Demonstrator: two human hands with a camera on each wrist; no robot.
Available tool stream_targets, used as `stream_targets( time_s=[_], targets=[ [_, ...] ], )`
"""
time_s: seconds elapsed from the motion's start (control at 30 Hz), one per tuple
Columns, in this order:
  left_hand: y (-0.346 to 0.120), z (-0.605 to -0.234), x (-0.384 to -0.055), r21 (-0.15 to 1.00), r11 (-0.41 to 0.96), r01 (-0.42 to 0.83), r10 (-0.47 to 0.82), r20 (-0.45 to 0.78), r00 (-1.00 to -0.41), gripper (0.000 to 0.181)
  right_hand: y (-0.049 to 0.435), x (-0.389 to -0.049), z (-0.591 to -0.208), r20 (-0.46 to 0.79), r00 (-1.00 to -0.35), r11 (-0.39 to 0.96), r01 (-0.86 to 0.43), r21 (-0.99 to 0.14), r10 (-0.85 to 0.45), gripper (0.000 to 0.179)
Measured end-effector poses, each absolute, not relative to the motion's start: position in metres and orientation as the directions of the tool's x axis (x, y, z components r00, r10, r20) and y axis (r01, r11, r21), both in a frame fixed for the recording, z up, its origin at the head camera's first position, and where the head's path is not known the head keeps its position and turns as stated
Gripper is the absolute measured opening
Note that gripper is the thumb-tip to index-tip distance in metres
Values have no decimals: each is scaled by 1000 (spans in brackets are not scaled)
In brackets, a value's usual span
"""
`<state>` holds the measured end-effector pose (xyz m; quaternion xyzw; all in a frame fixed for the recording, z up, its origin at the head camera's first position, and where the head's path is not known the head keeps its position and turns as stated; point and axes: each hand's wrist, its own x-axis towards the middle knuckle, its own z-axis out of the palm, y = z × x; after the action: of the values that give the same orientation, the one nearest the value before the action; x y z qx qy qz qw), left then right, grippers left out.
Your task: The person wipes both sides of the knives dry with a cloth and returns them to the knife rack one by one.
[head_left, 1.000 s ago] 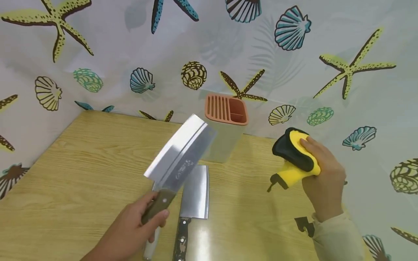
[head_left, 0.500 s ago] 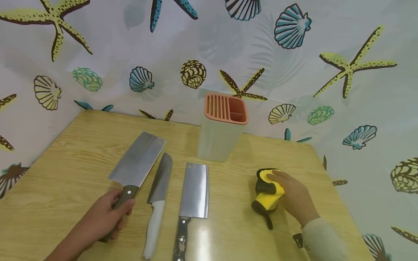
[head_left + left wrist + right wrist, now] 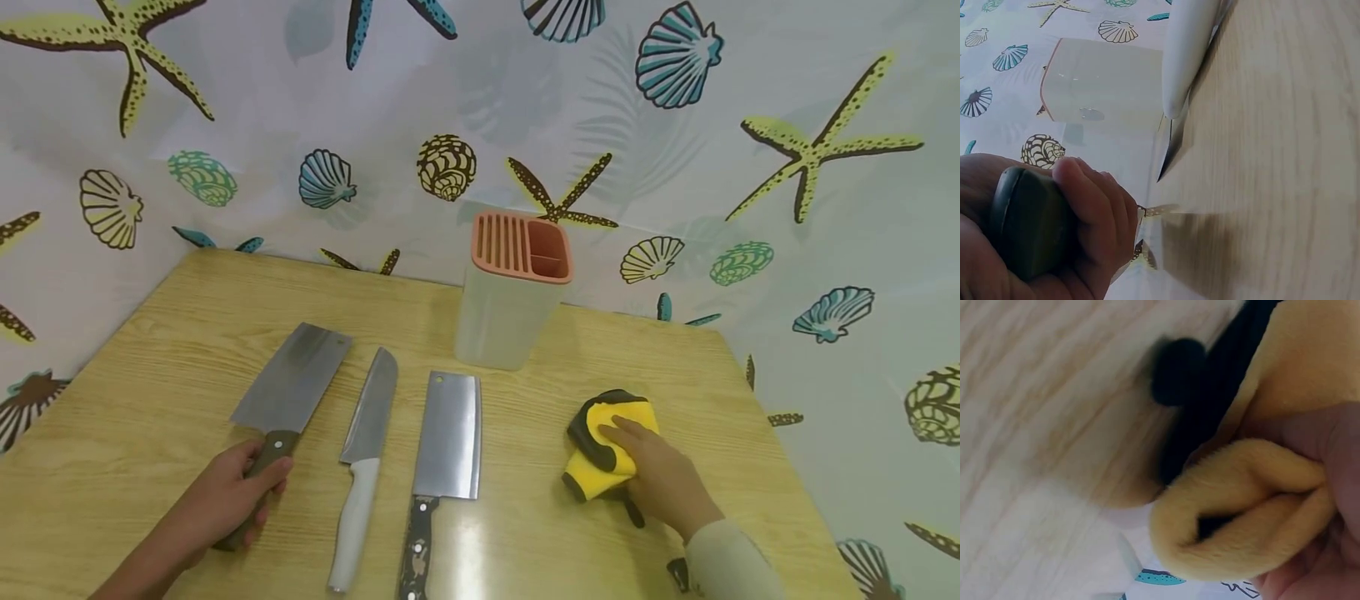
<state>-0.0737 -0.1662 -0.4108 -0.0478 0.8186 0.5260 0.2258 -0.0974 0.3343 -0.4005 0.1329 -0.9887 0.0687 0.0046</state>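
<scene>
My left hand (image 3: 225, 500) grips the olive-brown handle of a wide cleaver (image 3: 292, 379) at the left, its blade angled away over the table. In the left wrist view the fingers of my left hand (image 3: 1094, 212) wrap round the handle end (image 3: 1035, 222). Beside it lie a knife (image 3: 352, 508) with a white handle and a second cleaver (image 3: 448, 442) with a worn black handle. At the right, my right hand (image 3: 663, 475) holds a bunched yellow cloth (image 3: 641, 412) with dark edging, low over the table. In the right wrist view its fingers pinch a fold of the cloth (image 3: 1210, 487).
A pale knife holder (image 3: 498, 321) with an orange slotted top stands at the back middle of the wooden table (image 3: 525, 533). Behind and beside the table hangs a white sheet (image 3: 390, 108) printed with shells and starfish.
The left hand has lowered the cleaver from over the other knives and moved it left, beside them. The right hand has brought the cloth down and left, close to the table.
</scene>
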Motion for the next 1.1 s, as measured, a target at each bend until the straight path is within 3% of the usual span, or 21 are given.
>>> stream_targets(
  time_s=[0.4, 0.6, 0.73, 0.87, 1.0, 1.1],
  targets=[
    [-170, -419, -74, 834, 442, -330, 160, -435, -886, 33, 333, -96, -402, -30, -958, 950, -279, -137, -286, 67],
    [-170, -426, -76, 837, 457, -301, 154, -409, -900, 46, 331, -96, -402, -43, -960, 952, -269, -143, -278, 69],
    [-169, -426, -75, 794, 558, -241, 119, -363, -924, 46, 330, -95, -403, -30, -961, 953, -268, -142, -274, 69],
    [-167, -423, -75, 671, 729, -135, 68, -267, -961, 48, 330, -96, -402, -34, -962, 954, -265, -137, -272, 70],
    [-167, -424, -74, 551, 832, -68, 36, -177, -984, 35, 329, -96, -399, -92, -957, 953, -260, -158, -276, 73],
    [-165, -424, -74, 533, 843, -69, 27, -170, -985, 34, 328, -97, -395, -164, -948, 953, -243, -181, -273, 80]
  ],
)
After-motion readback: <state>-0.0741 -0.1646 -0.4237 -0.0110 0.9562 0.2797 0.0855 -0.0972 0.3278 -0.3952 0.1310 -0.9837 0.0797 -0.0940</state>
